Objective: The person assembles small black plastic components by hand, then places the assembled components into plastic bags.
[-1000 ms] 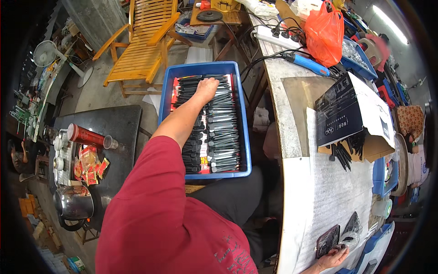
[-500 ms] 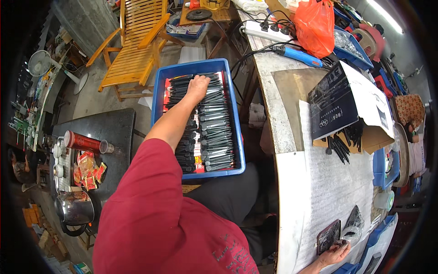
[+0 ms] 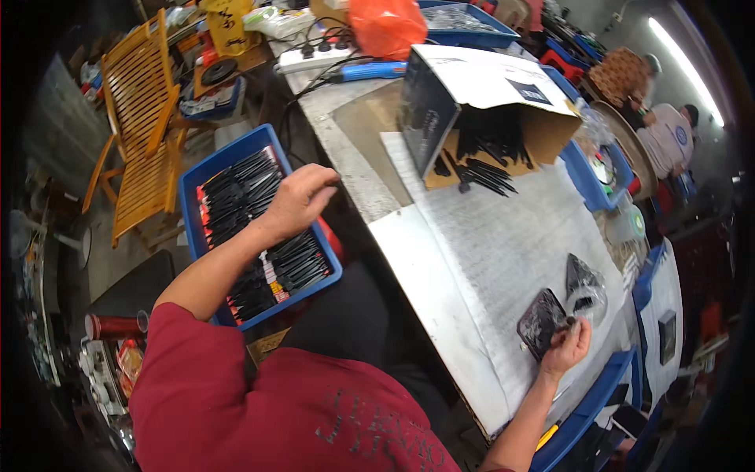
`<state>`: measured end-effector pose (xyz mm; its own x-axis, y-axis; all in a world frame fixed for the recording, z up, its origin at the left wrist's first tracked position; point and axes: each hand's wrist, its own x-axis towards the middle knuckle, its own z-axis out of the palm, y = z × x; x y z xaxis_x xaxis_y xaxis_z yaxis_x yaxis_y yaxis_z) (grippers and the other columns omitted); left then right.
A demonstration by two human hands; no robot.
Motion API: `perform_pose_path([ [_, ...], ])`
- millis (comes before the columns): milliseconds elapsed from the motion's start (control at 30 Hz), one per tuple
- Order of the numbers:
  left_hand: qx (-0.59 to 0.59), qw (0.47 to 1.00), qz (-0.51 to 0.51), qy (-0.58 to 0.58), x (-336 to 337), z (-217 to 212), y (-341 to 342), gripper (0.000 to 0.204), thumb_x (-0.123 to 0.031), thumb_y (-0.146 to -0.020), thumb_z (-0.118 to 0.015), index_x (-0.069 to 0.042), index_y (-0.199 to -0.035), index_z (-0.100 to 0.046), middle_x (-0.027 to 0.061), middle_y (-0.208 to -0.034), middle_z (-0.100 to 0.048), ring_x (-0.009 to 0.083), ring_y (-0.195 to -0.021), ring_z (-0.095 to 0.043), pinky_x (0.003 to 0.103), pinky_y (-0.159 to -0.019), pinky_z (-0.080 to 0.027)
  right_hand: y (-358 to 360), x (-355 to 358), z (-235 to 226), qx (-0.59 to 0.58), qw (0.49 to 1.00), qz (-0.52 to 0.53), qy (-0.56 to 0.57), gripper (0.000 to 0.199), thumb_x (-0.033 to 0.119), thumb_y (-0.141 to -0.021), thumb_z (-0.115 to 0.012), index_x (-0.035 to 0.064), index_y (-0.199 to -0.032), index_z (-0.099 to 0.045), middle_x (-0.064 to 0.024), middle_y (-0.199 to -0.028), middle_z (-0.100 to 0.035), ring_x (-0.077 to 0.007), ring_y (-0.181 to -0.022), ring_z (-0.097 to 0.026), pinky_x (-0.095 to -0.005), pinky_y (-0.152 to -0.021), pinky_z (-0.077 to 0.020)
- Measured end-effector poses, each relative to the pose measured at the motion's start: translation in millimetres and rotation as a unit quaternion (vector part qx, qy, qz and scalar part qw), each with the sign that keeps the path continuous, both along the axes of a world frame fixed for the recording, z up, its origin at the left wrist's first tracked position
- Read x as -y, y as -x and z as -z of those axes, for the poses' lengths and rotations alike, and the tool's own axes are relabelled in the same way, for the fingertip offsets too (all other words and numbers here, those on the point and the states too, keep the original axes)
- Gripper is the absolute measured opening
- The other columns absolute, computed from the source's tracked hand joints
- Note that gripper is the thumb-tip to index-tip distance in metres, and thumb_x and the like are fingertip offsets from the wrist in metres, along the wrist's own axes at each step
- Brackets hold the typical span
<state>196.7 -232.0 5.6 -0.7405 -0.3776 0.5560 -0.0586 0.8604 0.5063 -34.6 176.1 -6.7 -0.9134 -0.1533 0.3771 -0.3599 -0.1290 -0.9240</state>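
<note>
— Left hand (image 3: 297,200)?
— Curled narrow, carrying nothing visible, over the blue tray (image 3: 206,170) beside the table (image 3: 440,267).
— Right hand (image 3: 568,346)?
— Pinched a dark packet (image 3: 541,321) near the table's edge.

the blue crate (image 3: 206,169) off the bench's left edge looks like smooth moulded plastic, and the black packets (image 3: 295,263) in it are glossy film. the bench top (image 3: 487,252) is matt grey, rough and scuffed, with a bare metal-looking strip along its left edge. the cardboard box (image 3: 480,79) at the far edge is matt. the slatted chair (image 3: 141,149) is varnished wood. the orange bag (image 3: 389,23) is shiny thin plastic. the pouch (image 3: 543,322) by the right hand (image 3: 568,350) is glossy
</note>
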Motion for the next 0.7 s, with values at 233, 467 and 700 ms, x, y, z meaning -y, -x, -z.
perform_pose_path([
  [233,-0.019,0.986,0.160,0.039,-57.1,-22.1,110.2,0.020,0.002,-0.070,-0.054,0.000,-0.090,-0.053,0.0139,-0.082,-0.054,0.0282,-0.078,-0.054,0.035,-0.068,-0.044,-6.8,8.4,-4.4,-0.006,1.000,-0.010,-0.011,0.011,0.012,-0.085,-0.047,0.0023,-0.087,-0.051,-0.0015,-0.065,-0.051,-0.0024,-0.046,-0.038,-0.0146,-0.039,-0.0274],
  [467,0.122,0.979,0.095,0.134,-74.5,-4.2,182.3,0.013,-0.007,-0.071,-0.055,0.001,-0.079,-0.050,0.0147,-0.087,-0.050,0.0312,-0.088,-0.049,0.039,-0.073,-0.043,-7.0,7.3,-7.6,-0.006,0.999,-0.039,-0.026,0.010,0.012,-0.084,-0.049,0.0029,-0.084,-0.051,0.0027,-0.063,-0.046,-0.0016,-0.046,-0.035,-0.0146,-0.040,-0.0263],
  [700,0.156,0.958,0.077,0.229,-67.8,4.2,189.1,0.009,-0.001,-0.067,-0.051,0.003,-0.076,-0.051,0.0163,-0.084,-0.051,0.0315,-0.083,-0.051,0.038,-0.071,-0.044,-7.0,8.8,-9.1,0.002,0.999,-0.046,-0.024,0.008,0.011,-0.084,-0.049,0.0036,-0.083,-0.052,0.0047,-0.062,-0.045,-0.0005,-0.047,-0.034,-0.0141,-0.041,-0.0258],
])
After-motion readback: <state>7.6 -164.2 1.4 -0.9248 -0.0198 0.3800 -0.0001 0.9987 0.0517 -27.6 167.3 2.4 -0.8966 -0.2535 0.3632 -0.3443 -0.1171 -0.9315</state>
